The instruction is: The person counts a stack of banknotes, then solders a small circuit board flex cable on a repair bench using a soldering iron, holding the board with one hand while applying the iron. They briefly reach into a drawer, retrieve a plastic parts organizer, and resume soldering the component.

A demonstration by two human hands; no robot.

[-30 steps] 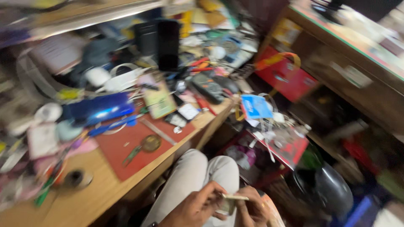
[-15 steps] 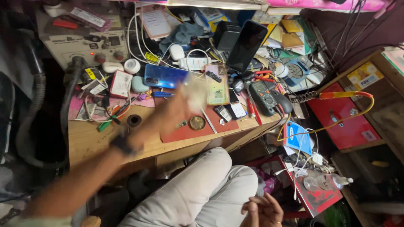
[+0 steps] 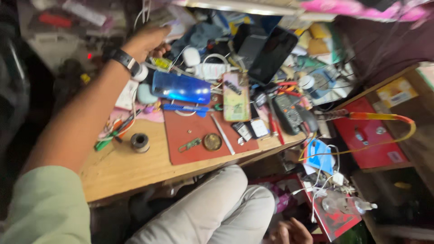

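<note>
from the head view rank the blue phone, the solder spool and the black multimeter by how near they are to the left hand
1. blue phone, lying just right of and below the left hand.
2. solder spool, on the bare wood at the bench's front, well below the hand.
3. black multimeter, far off to the right by the bench edge.

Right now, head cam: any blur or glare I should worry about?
Head view: motion blur smears the left hand and the clutter at the bench's back; glare streaks the blue phone; the red mat reads fairly sharp; the right hand sits dim, cut off at the bottom edge.
</note>
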